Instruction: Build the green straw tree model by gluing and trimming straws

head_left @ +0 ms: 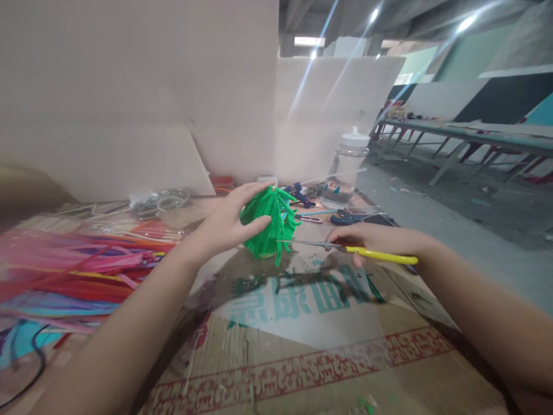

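A bright green cone-shaped piece of fuzzy pipe cleaners (263,227) stands over the cardboard, its strands hanging from a small tip at the top. My left hand (235,222) wraps its left side, fingers on the top and thumb across the front. From the right, my right hand (352,237) grips a pair of scissors with yellow handles (380,255). The metal blades reach left to the green strands near the lower right of the cone. Whether the blades are parted is hard to make out.
Bundles of coloured pipe cleaners (99,271) lie at left. Behind the cone are a clear bottle with a white lid (345,167), pliers (345,218) and a pink cutter (310,219). Printed cardboard (298,369) covers the front; white boards (173,86) rise behind.
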Demonstrator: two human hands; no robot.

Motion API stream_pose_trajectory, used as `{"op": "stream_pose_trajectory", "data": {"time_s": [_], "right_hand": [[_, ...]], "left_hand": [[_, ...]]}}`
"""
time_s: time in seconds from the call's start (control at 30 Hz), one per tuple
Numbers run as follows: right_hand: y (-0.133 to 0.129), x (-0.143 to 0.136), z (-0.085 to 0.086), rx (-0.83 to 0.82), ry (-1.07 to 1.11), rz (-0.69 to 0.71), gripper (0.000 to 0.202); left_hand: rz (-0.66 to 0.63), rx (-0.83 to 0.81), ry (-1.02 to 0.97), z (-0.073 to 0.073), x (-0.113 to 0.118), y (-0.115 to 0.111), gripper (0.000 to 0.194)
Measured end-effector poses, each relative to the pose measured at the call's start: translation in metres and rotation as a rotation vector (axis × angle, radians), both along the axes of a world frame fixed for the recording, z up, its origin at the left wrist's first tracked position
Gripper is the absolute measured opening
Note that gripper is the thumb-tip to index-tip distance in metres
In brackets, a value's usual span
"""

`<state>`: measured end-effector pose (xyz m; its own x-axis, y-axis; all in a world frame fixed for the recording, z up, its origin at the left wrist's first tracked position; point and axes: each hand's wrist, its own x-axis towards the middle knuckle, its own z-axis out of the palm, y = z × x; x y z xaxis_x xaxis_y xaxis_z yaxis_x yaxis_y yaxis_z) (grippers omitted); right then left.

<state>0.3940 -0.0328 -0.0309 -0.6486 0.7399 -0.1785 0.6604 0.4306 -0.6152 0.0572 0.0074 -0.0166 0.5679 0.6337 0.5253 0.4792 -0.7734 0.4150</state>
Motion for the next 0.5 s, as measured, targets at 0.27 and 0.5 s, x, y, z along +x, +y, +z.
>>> {"op": "stream_pose_trajectory", "data": {"time_s": [0.27, 0.5], "right_hand": [[-0.002, -0.014, 0.004, -0.034, -0.018, 0.014, 0.044], [-0.002, -0.016, 0.003, -0.003, -0.029, 0.002, 0.041]], "left_hand": [[-0.024, 0.021, 0.016, 0.000, 0.000, -0.001, 0.061], [-0.028, 0.021, 0.027, 0.002, 0.001, -0.002, 0.060]]}}
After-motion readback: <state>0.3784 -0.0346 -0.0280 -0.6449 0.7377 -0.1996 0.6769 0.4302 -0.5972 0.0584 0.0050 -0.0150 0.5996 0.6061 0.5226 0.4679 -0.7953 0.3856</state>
